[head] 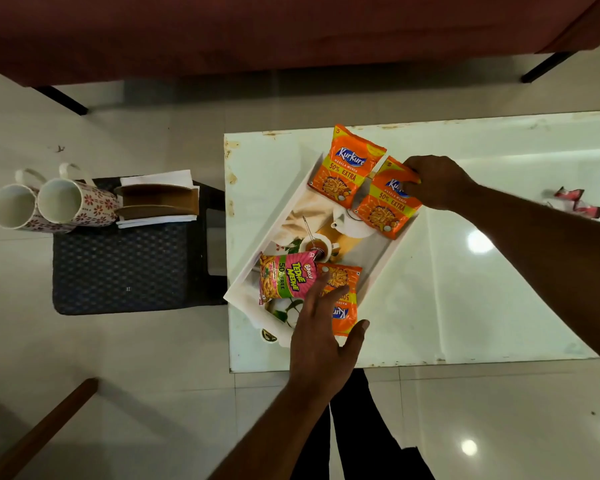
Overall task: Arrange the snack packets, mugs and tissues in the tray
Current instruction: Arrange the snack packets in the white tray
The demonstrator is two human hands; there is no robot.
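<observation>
Left hand [321,336] hovers open, fingers spread, over the near orange packet [342,299] in the tray [388,268]. Right hand [437,183] pinches the far packet [387,202], its long axis slanted across the tray's far end. Mugs [45,202] and tissues [158,199] lie well apart to the left, nearer the left hand.

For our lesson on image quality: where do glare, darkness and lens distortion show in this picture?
Head view: round lamp glare on the glossy table and floor; top of frame dark; wide-angle bending leans the mugs outward; snack packets stay sharp and legible.
</observation>
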